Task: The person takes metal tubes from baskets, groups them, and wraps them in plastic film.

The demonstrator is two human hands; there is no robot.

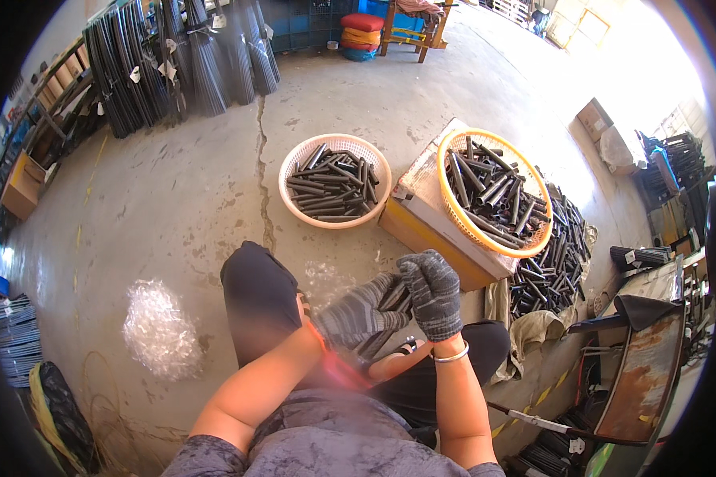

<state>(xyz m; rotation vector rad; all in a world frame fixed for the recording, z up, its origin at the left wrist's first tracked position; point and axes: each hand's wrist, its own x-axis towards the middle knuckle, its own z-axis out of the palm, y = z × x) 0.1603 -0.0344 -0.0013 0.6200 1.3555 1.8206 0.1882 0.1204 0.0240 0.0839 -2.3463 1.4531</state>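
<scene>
Between the dark-trousered knees (250, 290), a few short black tubes (393, 296) are held at a slant. By the left hand (356, 308) they are grasped, its fingers wrapped across them, though their exact number is hidden. Just beside, the right hand (432, 294) is raised with its fingers curled toward the palm; whether anything is clenched inside cannot be told. By their look, the tubes are judged stiff, fairly light singly and weightier when bunched; metal cannot be told from plastic. Being smooth and round, they would probably slip lengthwise or roll, so a hold is best taken around the middle, with the ends steadied by the other palm. Little fragility is suggested. Ahead, more such tubes are gathered in a pale pink basket (334, 223) on the concrete floor (199, 175) and in an orange basket (497, 249), which is supported by a cardboard box (423, 241). Farther right, a loose heap of tubes (553, 274) is spread over sackcloth (527, 338).
</scene>
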